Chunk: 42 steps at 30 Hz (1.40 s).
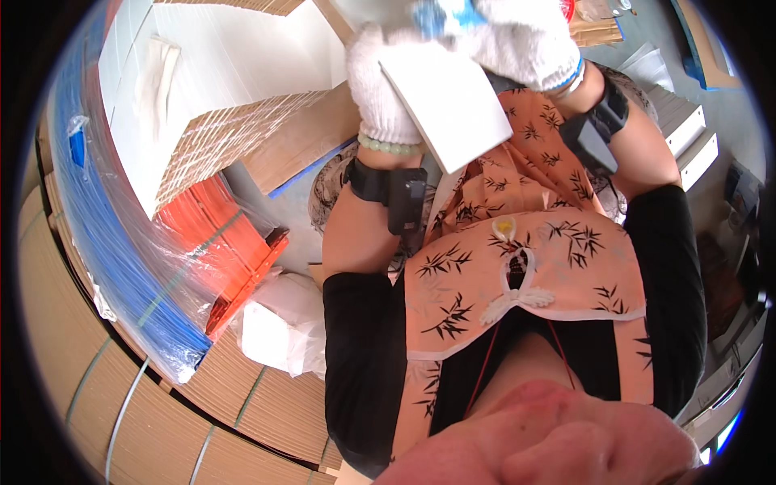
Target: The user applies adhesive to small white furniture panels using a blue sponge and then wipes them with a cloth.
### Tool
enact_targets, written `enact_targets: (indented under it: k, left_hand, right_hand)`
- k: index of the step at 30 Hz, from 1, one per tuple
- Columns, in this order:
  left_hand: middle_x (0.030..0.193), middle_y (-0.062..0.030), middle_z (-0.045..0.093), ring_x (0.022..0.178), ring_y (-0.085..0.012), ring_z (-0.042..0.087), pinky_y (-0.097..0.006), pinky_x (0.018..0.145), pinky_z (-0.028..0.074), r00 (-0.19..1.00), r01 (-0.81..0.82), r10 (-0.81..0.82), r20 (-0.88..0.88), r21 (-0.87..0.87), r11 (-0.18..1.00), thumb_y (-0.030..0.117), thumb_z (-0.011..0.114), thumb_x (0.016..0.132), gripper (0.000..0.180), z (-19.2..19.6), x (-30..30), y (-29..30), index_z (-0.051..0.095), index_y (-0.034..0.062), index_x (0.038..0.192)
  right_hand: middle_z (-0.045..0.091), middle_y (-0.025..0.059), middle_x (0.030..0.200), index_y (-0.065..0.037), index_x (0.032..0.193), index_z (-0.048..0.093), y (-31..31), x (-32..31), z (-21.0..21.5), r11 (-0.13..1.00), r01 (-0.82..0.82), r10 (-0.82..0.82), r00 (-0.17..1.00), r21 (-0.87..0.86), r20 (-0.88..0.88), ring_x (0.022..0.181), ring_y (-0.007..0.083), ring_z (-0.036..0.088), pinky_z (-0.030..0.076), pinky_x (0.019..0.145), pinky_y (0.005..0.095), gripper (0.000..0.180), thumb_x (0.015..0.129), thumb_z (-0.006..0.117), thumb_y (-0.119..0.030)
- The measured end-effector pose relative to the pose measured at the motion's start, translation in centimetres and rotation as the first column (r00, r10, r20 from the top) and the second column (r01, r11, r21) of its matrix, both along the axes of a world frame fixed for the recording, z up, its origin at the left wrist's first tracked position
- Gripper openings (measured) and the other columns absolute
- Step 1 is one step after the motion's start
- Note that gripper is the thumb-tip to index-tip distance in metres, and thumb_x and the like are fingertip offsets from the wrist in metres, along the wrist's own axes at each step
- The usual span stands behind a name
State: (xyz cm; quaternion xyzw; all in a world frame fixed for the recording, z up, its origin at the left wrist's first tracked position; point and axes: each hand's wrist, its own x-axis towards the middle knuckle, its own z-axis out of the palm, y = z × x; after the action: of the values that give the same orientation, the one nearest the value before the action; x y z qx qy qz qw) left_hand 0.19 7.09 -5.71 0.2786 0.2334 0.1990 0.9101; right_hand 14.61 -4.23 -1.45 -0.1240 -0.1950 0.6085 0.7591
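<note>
My left hand (373, 90), in a white knitted glove with a pale green bead bracelet at the wrist, grips a smooth white rectangular panel (453, 101) by its left side. The panel slants over my lap, and its edge hides part of the fingers. My right hand (521, 44), gloved the same way, is just beyond the panel's upper right. Its fingers are closed on a blue-and-white thing (449, 18), smeared by motion and cut by the top edge, so its kind is unclear. Whether this thing touches the panel I cannot tell.
To my left stands a large white-lined cardboard piece (234, 73). Film-wrapped blue sheets (129, 267) and orange-red sheets (218, 242) lean beside strapped cardboard stacks (234, 388). A white plastic bag (287, 323) lies near them. White boards (687, 133) are stacked on my right.
</note>
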Motion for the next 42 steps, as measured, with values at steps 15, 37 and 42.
enact_targets:
  k: [15, 37, 42]
  left_hand:
    - [0.128, -0.0204, 0.05, 0.124, -0.0318, 0.046, -0.046, 0.118, 0.032, 0.748, -0.275, 0.305, 0.59, -0.143, 0.951, 0.026, 0.064, 0.089, 0.065, 7.1, -0.6, 3.9, 0.04, -0.0078, 0.139]
    - [0.13, -0.0205, 0.056, 0.127, -0.0301, 0.053, -0.042, 0.108, 0.05, 0.72, -0.076, -0.05, 0.693, 0.151, 0.986, 0.032, 0.063, 0.095, 0.063, 6.3, -2.4, 5.3, 0.041, -0.0046, 0.142]
    - [0.128, -0.0205, 0.058, 0.126, -0.0304, 0.054, -0.042, 0.11, 0.048, 0.728, -0.13, -0.008, 0.685, 0.15, 0.98, 0.03, 0.064, 0.094, 0.063, 6.1, -2.5, 5.5, 0.042, -0.0047, 0.142]
  right_hand:
    - [0.074, 0.0211, 0.096, 0.008, 0.121, 0.063, -2.9, 0.4, 1.3, 0.927, 0.281, -0.153, 0.889, -0.249, 0.432, 0.072, 0.0183, 0.068, 0.052, 0.063, 0.0255, 0.036, 0.094, 0.064, -0.016]
    - [0.071, 0.009, 0.106, 0.001, 0.122, 0.058, -3.8, -2.2, 1.9, 0.843, 0.527, -0.291, 0.614, -0.107, 0.733, 0.101, 0.0191, 0.071, 0.056, 0.087, 0.0303, 0.023, 0.099, 0.059, -0.005]
    - [0.069, 0.018, 0.118, 0.001, 0.126, 0.054, -4.0, -1.5, 1.8, 0.915, 0.401, -0.218, 0.565, -0.034, 0.795, 0.112, 0.0255, 0.069, 0.055, 0.098, 0.0369, 0.026, 0.1, 0.054, 0.0]
